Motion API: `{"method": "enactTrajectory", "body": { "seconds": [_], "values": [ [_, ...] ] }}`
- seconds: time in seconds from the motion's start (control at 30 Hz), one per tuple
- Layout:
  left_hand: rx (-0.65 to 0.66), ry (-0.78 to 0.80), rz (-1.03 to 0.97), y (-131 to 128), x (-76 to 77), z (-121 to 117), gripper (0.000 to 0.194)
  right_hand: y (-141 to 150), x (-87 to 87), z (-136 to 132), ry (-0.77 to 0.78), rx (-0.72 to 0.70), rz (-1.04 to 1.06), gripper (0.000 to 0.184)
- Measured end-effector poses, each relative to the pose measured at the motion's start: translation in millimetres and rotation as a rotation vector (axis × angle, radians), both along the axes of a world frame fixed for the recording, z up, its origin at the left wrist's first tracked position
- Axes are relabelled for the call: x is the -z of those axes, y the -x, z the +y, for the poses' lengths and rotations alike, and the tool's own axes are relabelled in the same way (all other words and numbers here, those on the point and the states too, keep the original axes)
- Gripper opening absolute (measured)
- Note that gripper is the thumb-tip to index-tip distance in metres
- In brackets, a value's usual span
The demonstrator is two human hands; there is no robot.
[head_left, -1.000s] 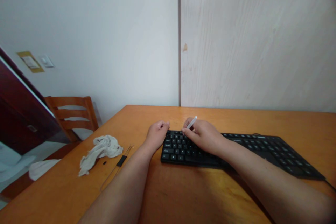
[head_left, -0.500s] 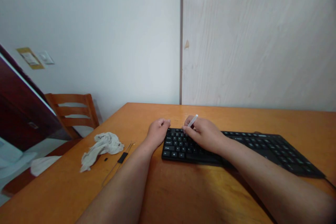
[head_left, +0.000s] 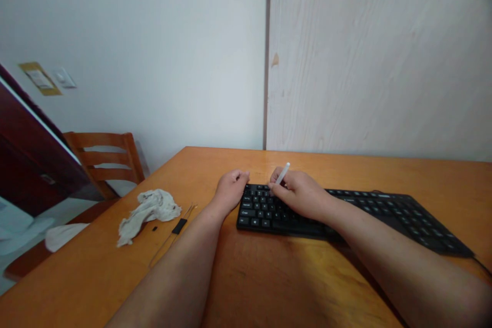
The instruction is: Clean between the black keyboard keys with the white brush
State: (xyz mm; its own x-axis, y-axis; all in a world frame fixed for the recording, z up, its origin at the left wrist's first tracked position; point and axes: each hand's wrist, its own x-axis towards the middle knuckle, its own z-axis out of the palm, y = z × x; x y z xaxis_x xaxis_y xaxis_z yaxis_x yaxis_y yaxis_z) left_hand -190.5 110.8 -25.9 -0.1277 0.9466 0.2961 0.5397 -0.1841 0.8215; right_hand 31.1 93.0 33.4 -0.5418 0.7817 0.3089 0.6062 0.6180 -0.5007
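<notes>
Okay, status: the left hand [head_left: 230, 192] sat at the left end of the black keyboard [head_left: 261, 212], fingers curled loosely, knuckles up, nothing visible in its grip. The right hand [head_left: 302, 196] was over the keys at the keyboard's left half, thumb and fingers pinched on a white stick [head_left: 283, 174]. Can't tell what the stick is; it looks like a plain plastic rod or pen-type body. Its long axis was tilted, with the free end up and away from the person, leaning toward the right, and the lower end buried in the fingers just above the keys. Whether its lower tip touched a key is hidden. The keyboard lay flat on an orange wooden tabletop [head_left: 277, 287], long axis running left to right, right end angled toward the person, with a dark cable [head_left: 482, 266] leaving that end. Left of the left forearm: a crumpled off-white cloth [head_left: 148, 217], then a thin wire-like metal tool with a black sleeve [head_left: 179, 226], and a tiny black piece [head_left: 154, 228] between them. Beyond the tabletop's left edge stood a wooden slat-back chair [head_left: 103, 159], near a dark red door panel [head_left: 34, 159]. A light switch [head_left: 63, 78] was on the wall.
</notes>
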Motion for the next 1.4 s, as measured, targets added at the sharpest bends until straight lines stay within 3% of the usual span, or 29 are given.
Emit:
{"method": "enactTrajectory", "body": {
  "seconds": [0.87,1.13,1.3,1.4],
  "values": [
    [0.016,-0.015,-0.032,-1,1.2,1,0.039,-1,-9.6,-9,-0.041,-0.037,-0.116,0.013],
    [0.018,-0.033,-0.032,0,1.5,1,0.038,-1,-15.9,-15,0.035,-0.105,-0.177,0.011],
    [0.022,-0.038,-0.017,2,3.6,4,0.039,-5,-23.9,-17,0.136,-0.187,-0.096,0.018],
    [0.021,-0.039,-0.018,2,5.2,5,0.039,-6,-26.1,-16,0.113,-0.161,-0.045,0.019]
  ]
}}
